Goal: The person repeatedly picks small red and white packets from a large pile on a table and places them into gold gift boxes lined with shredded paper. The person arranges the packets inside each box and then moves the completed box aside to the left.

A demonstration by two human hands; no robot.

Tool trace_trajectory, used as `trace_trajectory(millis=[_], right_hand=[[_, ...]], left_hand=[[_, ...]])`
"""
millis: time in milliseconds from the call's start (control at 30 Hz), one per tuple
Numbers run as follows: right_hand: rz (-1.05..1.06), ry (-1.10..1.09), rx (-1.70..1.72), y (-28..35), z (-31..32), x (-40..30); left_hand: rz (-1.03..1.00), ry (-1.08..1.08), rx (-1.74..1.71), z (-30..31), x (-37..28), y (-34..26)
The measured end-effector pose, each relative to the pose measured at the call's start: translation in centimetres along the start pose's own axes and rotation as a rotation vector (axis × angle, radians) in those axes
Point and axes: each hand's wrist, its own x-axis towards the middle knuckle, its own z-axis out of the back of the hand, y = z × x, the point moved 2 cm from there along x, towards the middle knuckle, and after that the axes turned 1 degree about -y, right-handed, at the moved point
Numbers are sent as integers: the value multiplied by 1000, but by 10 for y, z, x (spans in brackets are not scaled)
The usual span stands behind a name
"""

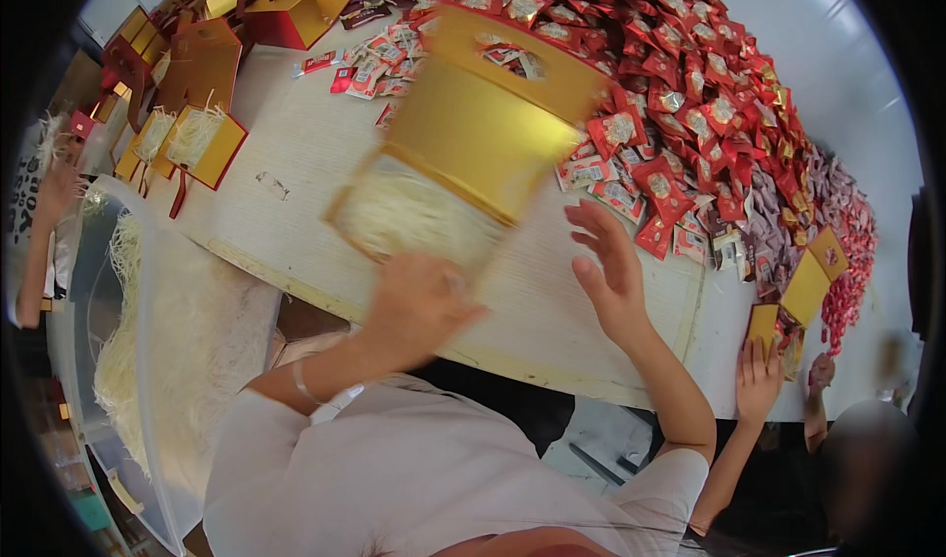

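Note:
In front of me is a gold-lined gift box (477,139), blurred, its lid folded back and an oval cut-out in the flap. Pale shredded filler (414,206) lies inside its tray. My left hand (417,309), also blurred, has its fingers curled at the near edge of this box and appears to grip it; the fingertips are hidden. To the right of the box, my right hand (610,276) is raised with fingers apart and nothing in it. Red wrapped packets (661,187) and small white-and-red sachets (617,200) lie just beyond that hand.
Several open gift boxes (196,139) stand at left on the table (295,217). A clear plastic bin (151,320) of shredded filler is at lower left. Pink wrapped pieces (850,261) are heaped at right. Another person's hand (761,379) touches a gold box (805,283); another arm (44,224) shows far left.

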Motion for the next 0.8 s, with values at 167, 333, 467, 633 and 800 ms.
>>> trace_trajectory(millis=[167, 333, 467, 633, 800], right_hand=[[-180, -298, 308, -34, 55, -3], [-87, -563, 169, -36, 134, -26], [-70, -660, 137, -39, 146, -29], [-21, -623, 100, -39, 139, -23], [-41, -649, 32, -29, 134, -25]], left_hand=[[-152, 141, -212, -32, 53, -79], [-482, -309, 115, -5, 113, -29], [-37, -180, 281, -20, 207, 104], [194, 102, 573, -52, 236, 204], [145, -18, 256, -32, 235, 193]])
